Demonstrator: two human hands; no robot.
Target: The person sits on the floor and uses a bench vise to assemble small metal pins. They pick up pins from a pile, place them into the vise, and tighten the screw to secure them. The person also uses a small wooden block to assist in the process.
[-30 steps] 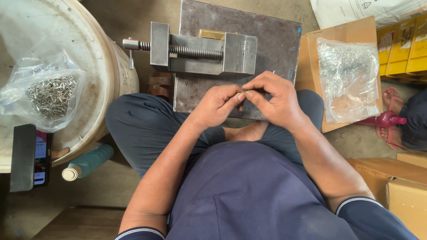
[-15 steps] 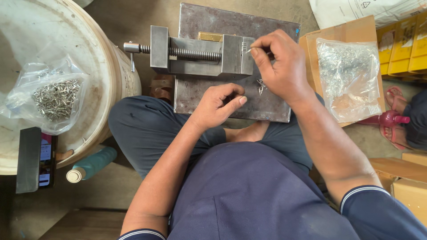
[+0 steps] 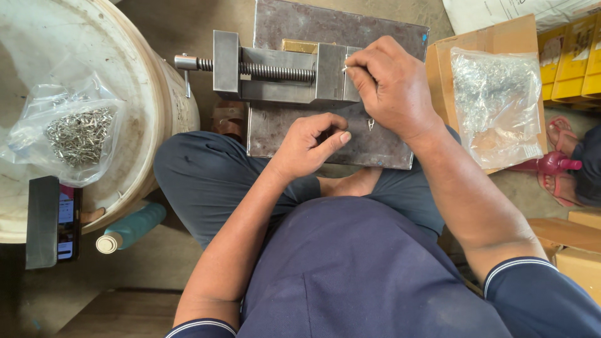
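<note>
Right hand (image 3: 391, 84) moved to the vise (image 3: 282, 74), fingers pinching a small metal piece; left hand (image 3: 307, 147) curled, contents unclear; many pieces remain in the bag (image 3: 78, 134)

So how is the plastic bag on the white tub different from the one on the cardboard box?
The bag on the tub lies to the person's left, crumpled open, with a dark heap of small metal pieces bunched in its middle. The bag on the box lies to the right, flatter and longer, and its contents look paler and spread through the whole bag. Both are clear plastic, and neither hand touches them.
</note>
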